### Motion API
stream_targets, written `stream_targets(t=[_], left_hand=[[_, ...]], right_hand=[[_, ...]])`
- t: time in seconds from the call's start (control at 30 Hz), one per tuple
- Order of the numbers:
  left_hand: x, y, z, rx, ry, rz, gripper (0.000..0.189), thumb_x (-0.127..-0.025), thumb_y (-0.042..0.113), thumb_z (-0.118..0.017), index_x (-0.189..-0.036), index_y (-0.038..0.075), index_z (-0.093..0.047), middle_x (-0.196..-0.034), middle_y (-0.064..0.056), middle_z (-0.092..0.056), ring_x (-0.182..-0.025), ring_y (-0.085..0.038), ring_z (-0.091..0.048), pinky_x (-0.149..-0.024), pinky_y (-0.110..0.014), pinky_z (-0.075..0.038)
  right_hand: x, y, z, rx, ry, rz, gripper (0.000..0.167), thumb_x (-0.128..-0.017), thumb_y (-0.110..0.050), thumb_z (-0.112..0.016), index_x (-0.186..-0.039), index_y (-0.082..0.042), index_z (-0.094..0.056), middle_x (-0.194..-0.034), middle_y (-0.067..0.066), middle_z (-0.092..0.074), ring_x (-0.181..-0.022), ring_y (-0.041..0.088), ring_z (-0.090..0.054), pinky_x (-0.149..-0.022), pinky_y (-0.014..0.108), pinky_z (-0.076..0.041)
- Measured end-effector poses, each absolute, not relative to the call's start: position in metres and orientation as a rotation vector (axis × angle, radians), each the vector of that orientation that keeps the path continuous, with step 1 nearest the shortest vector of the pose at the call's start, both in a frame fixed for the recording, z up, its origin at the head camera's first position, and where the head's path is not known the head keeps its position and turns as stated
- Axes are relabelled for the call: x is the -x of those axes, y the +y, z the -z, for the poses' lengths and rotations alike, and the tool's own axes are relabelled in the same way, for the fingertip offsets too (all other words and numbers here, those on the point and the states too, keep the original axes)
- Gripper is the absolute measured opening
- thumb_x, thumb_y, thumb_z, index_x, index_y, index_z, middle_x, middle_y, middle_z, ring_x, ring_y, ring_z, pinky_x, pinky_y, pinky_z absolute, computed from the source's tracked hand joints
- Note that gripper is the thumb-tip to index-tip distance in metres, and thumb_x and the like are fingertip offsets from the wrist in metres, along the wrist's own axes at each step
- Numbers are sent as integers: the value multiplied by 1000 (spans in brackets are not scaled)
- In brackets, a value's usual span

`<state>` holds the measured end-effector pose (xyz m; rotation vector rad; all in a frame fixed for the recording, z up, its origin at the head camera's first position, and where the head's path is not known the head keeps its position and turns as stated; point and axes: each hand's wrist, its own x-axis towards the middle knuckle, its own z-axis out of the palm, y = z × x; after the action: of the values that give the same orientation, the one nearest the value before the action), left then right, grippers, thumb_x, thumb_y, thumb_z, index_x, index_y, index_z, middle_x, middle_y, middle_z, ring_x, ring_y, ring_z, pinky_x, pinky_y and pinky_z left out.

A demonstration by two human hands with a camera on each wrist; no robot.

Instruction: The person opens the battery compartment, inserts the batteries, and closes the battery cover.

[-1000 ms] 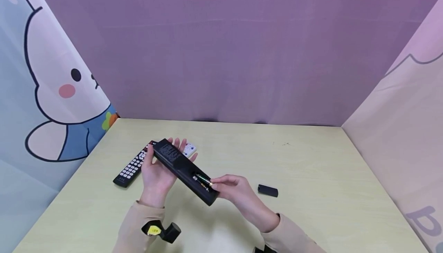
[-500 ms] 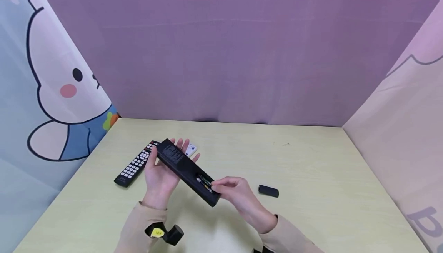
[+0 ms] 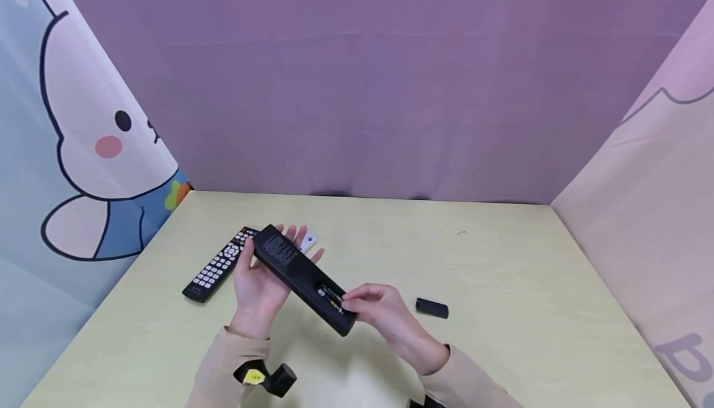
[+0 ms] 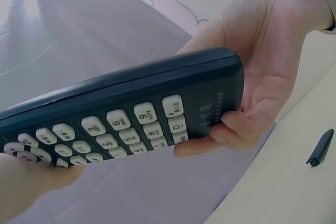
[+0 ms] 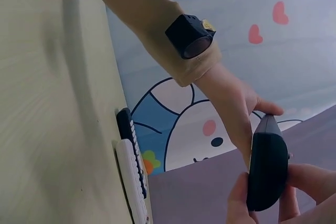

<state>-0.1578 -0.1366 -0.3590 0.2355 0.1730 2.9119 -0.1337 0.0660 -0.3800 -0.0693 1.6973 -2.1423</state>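
Note:
My left hand (image 3: 259,293) holds a black remote control (image 3: 295,274) back side up, thumb along one edge and fingers behind it. At its lower end the battery compartment is uncovered, with batteries (image 3: 331,298) lying inside. My right hand (image 3: 390,318) has thumb and index finger together at the compartment, pinching the end of a battery; the fingertips partly hide it. White number keys face the left wrist view, where other right-hand fingers (image 4: 231,129) curl against the remote's end. A small black battery cover (image 3: 432,307) lies on the table, right of the right hand.
Another black remote (image 3: 217,265) with white buttons lies on the table (image 3: 502,259) at left. Beside it a white remote (image 3: 308,242) is mostly hidden behind the left hand. A purple curtain (image 3: 357,85) closes off the back; printed cloths hang at both sides.
The battery that stood tilted out of the compartment under the right fingers now lies lower in it. The held remote and both hands have shifted slightly right.

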Motion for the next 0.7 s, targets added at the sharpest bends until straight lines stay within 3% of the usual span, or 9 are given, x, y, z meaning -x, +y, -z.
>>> stream_targets(t=[0.13, 0.4, 0.7], left_hand=[[158, -137, 359, -285, 192, -2896, 43, -92, 39, -36, -115, 4, -44, -117, -15, -40, -126, -30, -29, -103, -60, -7], [158, -138, 360, -295, 175, -2867, 43, -92, 39, -37, -116, 4, -44, -118, -14, -40, -128, -28, -26, -104, -58, -5], [157, -138, 361, -231, 145, -2873, 44, -92, 39, -37, -118, 5, -41, -118, -14, -40, -128, -28, -26, -104, -58, -4]], right_hand=[[135, 68, 379, 115, 1708, 2102, 13, -77, -4, -63, -88, 4, -63, -82, 3, -61, -72, 13, -60, -74, 28, -51], [142, 83, 377, 297, 1806, 2014, 27, -82, -7, -57, -102, 12, -55, -93, 9, -62, -80, 16, -61, -76, 34, -52], [156, 108, 380, 379, 2048, 1895, 24, -85, -5, -52, -101, 12, -55, -95, 17, -62, -85, 27, -61, -75, 35, -53]])
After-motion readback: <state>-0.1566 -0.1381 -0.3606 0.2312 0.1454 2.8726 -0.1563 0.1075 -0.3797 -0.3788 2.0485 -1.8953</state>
